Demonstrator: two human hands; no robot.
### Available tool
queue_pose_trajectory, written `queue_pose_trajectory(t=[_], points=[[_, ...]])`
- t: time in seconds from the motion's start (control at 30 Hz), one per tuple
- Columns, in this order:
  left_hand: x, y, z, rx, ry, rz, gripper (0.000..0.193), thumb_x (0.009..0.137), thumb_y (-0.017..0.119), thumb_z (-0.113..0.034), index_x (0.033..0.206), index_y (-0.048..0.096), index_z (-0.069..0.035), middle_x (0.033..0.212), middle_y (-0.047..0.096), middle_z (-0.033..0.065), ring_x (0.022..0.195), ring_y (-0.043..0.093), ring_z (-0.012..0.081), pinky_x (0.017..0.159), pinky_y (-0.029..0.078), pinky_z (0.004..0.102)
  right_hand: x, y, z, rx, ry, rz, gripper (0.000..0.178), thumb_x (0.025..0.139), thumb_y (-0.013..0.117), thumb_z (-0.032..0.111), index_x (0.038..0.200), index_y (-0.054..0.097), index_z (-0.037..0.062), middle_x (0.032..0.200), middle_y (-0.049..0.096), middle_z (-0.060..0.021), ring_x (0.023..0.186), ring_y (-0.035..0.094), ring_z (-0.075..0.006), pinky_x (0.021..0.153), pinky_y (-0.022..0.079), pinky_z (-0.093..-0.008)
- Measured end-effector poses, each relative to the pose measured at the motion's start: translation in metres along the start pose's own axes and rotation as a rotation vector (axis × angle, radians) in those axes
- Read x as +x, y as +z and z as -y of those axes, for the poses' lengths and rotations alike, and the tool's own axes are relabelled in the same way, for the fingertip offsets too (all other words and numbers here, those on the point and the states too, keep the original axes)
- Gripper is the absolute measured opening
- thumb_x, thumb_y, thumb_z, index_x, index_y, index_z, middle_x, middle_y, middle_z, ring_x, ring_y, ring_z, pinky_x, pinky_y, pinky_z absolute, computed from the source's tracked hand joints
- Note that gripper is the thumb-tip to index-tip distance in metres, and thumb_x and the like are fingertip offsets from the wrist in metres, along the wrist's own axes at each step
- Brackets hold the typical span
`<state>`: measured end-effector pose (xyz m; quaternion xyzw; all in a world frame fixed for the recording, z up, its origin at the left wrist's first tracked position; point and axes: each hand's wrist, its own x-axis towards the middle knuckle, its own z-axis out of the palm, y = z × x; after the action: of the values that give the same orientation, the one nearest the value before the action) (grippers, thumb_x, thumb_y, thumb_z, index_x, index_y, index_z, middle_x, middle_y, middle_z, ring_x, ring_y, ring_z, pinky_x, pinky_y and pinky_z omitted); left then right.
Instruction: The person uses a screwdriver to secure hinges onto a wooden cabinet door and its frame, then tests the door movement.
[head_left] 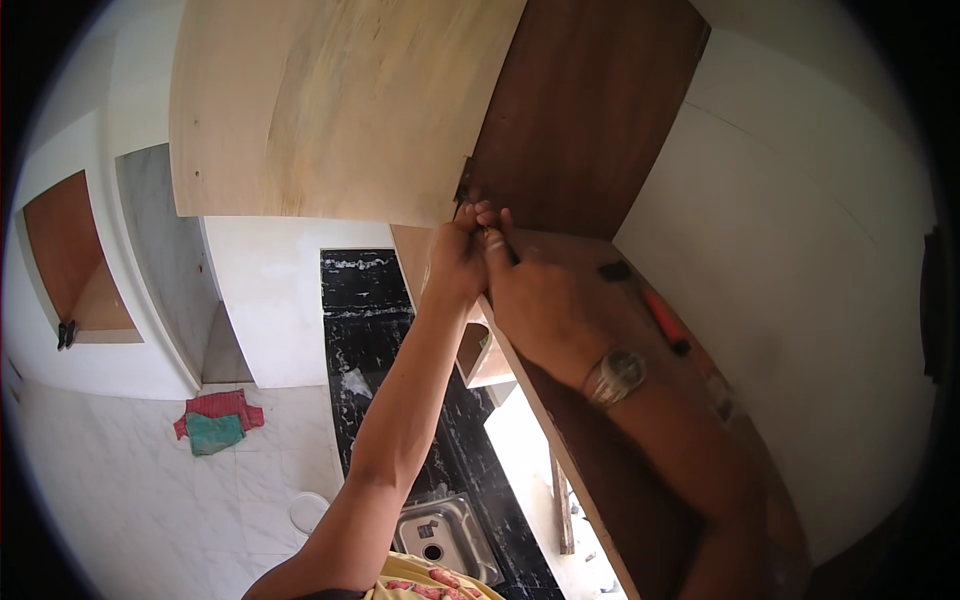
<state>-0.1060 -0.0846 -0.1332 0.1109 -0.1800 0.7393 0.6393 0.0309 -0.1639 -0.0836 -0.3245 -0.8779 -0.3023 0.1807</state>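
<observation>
My left hand (pixel 457 262) and my right hand (pixel 540 305) meet at the lower inner corner of an open cabinet, fingers closed and close together. Just above them is a small dark hinge (pixel 463 180), where the pale wooden door (pixel 340 110) joins the dark brown cabinet panel (pixel 590 110). Whatever my fingers pinch is hidden or too small to name. A wristwatch (pixel 622 374) is on my right wrist. My right forearm lies over the brown cabinet shelf (pixel 570 430), while my left arm rises in front of the shelf's edge.
On the shelf, right of my right hand, lies a red-and-black handled tool (pixel 664 318) near a black piece (pixel 615 271). Below are a black marbled counter (pixel 350 345) and a steel sink (pixel 455 530). Red and green cloths (pixel 215 433) lie on the tiled floor (pixel 130 470).
</observation>
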Motion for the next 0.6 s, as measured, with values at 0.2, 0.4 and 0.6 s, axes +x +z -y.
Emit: queue_pose_trajectory(t=[0.2, 0.4, 0.6], points=[[0.006, -0.011, -0.016, 0.053, 0.06, 0.088, 0.025, 0.104, 0.045, 0.001, 0.128, 0.048, -0.004, 0.088, 0.051, 0.0047, 0.079, 0.052, 0.0132, 0.099, 0.053, 0.0368, 0.011, -0.003, -0.018, 0.414, -0.058, -0.056, 0.047, 0.093, 0.058, 0.018, 0.137, 0.056, 0.0007, 0.082, 0.066, -0.017, 0.074, 0.072, -0.0276, 0.056, 0.055, -0.0417], [0.007, -0.014, -0.009, 0.049, 0.019, 0.045, 0.012, 0.106, 0.043, -0.003, 0.116, 0.049, -0.007, 0.087, 0.049, 0.0041, 0.078, 0.051, 0.0166, 0.096, 0.051, 0.0404, -0.001, -0.001, 0.007, -0.147, -0.075, 0.052, 0.039, 0.095, 0.057, 0.016, 0.129, 0.063, -0.0011, 0.091, 0.066, -0.0189, 0.078, 0.071, -0.0276, 0.061, 0.058, -0.0368], [0.009, -0.006, -0.001, 0.019, 0.06, 0.047, 0.031, 0.1, 0.041, 0.008, 0.128, 0.046, -0.003, 0.088, 0.048, 0.0044, 0.077, 0.051, 0.0154, 0.093, 0.054, 0.0377, -0.004, 0.02, -0.028, 0.169, -0.141, -0.242, 0.047, 0.098, 0.057, 0.018, 0.142, 0.052, 0.002, 0.088, 0.063, -0.0147, 0.066, 0.069, -0.0198, 0.055, 0.056, -0.0368]])
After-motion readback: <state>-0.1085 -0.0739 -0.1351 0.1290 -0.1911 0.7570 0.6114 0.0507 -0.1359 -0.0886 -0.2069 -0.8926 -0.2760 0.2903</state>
